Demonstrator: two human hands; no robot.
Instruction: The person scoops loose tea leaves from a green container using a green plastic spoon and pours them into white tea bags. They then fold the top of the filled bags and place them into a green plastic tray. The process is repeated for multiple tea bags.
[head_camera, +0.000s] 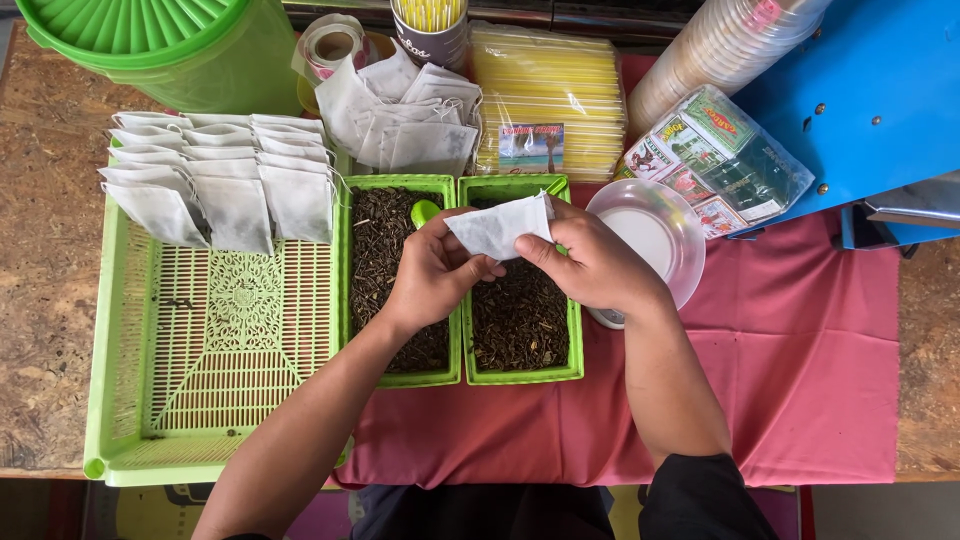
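Both my hands hold one white filter tea bag (497, 226) above two green trays of dark loose tea. My left hand (432, 272) pinches its lower left edge over the left tea tray (358, 290). My right hand (590, 262) grips its right side over the right tea tray (521, 372). A green scoop (424, 211) pokes out of the left tray just behind my left hand.
A large green lattice basket (210, 390) at the left holds rows of filled white bags (225, 175). Empty bags (405, 115) are piled behind the trays. A clear lidded cup (655, 235), yellow packets (550, 95), printed packets (715, 160), a cup stack and a blue machine (870, 90) stand at the right.
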